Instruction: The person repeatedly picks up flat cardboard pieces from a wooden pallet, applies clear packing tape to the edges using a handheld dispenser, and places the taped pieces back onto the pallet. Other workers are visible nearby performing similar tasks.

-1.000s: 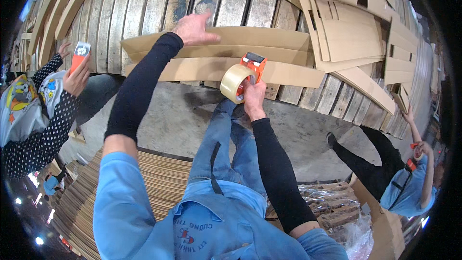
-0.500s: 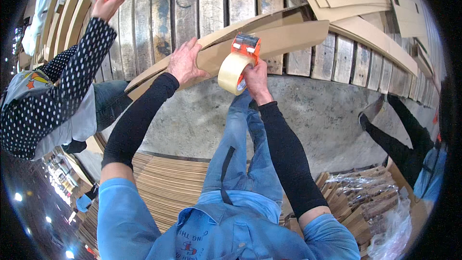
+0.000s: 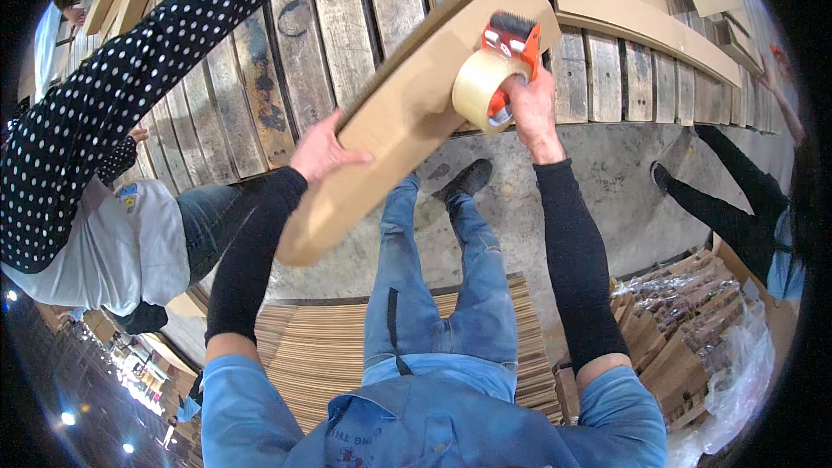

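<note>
A long, narrow brown cardboard box (image 3: 407,104) lies slanted over the front edge of a slatted wooden platform (image 3: 334,43), its near left end jutting past that edge. My left hand (image 3: 325,152) grips the box toward this end, the thumb on the upper face and the fingers at the far side. In my right hand (image 3: 533,108) is an orange tape dispenser (image 3: 530,43) with a dark toothed blade. It carries a wide roll of yellowish tape (image 3: 477,91). The dispenser is over the right end of the box; I cannot tell whether it touches the cardboard.
At left a co-worker's polka-dot sleeve (image 3: 130,87) stretches across the platform. More flat cardboard strips (image 3: 646,26) lie at the far right. Behind me are a stack of cardboard sheets (image 3: 321,347) and a plastic-wrapped cardboard pile (image 3: 676,329). Another person's legs (image 3: 719,208) are at right.
The box has turned to a steeper slant, its left end now nearer me. My right hand and the dispenser have moved right and away. The co-worker's arm reaches farther across the platform.
</note>
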A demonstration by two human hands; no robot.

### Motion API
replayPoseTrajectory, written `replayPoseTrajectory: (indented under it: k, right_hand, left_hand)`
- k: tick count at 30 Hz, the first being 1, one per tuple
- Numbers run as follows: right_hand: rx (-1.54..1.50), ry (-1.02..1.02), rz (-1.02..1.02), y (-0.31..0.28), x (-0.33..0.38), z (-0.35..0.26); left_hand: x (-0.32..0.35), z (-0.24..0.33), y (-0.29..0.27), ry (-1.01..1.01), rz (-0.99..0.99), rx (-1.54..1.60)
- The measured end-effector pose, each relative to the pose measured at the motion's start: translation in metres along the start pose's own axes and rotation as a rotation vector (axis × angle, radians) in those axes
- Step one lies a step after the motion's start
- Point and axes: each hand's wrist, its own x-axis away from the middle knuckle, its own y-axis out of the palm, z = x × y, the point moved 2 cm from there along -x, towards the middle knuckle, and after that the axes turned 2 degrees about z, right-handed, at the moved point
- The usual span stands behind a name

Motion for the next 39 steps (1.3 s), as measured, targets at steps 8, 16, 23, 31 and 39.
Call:
replayPoseTrajectory:
  k: [8,16,23,31,39]
  right_hand:
    - [-0.643,0.381,0.24,0.027,0.127,0.093]
    - [-0.713,0.493,0.227,0.047,0.201,0.068]
    - [-0.806,0.631,0.189,0.065,0.26,0.063]
    - [-1.042,0.732,0.409,0.025,0.297,0.046]
    - [-1.099,0.402,0.501,0.008,0.025,0.107]
  left_hand:
    - [0.013,-0.035,0.097,0.176,0.066,0.271]
    - [0.087,0.008,0.068,0.178,-0.022,0.127]
    - [0.15,0.031,0.036,0.263,-0.141,0.177]
    - [0.119,0.063,0.081,0.323,-0.255,0.056]
    - [-0.126,0.188,0.059,0.831,0.144,-0.693]
